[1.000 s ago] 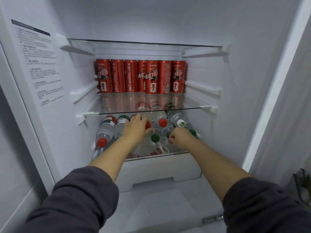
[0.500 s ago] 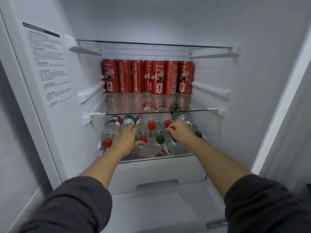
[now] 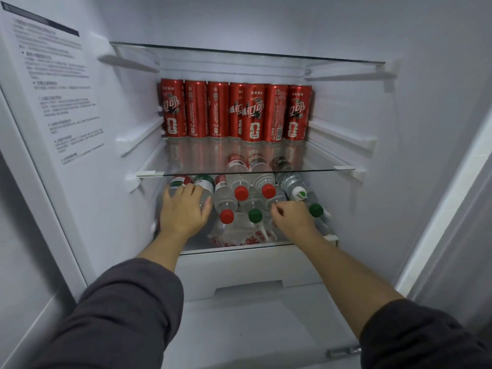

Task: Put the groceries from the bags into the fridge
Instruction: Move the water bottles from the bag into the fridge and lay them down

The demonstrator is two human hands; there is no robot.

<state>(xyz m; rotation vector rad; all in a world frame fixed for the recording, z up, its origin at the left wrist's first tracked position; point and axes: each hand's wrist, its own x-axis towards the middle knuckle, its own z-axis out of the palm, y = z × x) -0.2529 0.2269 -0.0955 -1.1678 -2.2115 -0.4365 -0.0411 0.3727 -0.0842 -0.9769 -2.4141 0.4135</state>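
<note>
Hands (image 3: 183, 211) flat on bottles (image 3: 226, 198)

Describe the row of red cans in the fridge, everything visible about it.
The red cans are tall, slim and glossy, apparently metal, with white lettering and a trophy-like mark on some. About seven stand upright, side by side, at the back of the glass shelf, which reflects them. One near the middle sits slightly forward. Neither hand touches them; the front of the shelf is bare.
</note>
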